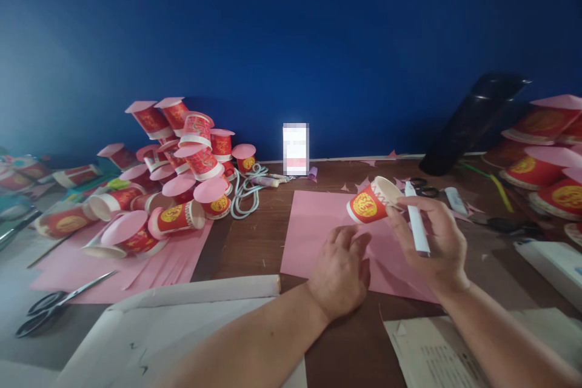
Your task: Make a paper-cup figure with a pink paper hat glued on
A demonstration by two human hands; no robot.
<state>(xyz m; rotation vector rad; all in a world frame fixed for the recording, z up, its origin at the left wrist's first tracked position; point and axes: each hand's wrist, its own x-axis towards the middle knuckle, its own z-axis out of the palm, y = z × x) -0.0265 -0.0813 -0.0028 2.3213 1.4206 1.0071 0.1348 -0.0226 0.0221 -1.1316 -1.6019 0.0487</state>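
Observation:
A red paper cup (366, 203) with a yellow round emblem is tilted over a sheet of pink paper (302, 224), its mouth turned to the upper right. My right hand (436, 239) pinches the cup near its rim with thumb and fingertips. The same hand also holds a white marker-like stick (417, 227) with a dark lower end. Just below the cup, my left hand (339, 270) rests on the pink sheet with its fingers loosely bent and slightly apart. Nothing shows in it, though the palm is hidden.
Red cups with pink paper discs (195, 160) are piled at left; more cups (541, 163) stand at right. Scissors (63, 302) lie at far left. A black bottle (473, 124) leans near the blue wall. Pale cord (248, 194), a lit screen (295, 148) and printed paper (436, 351) lie around.

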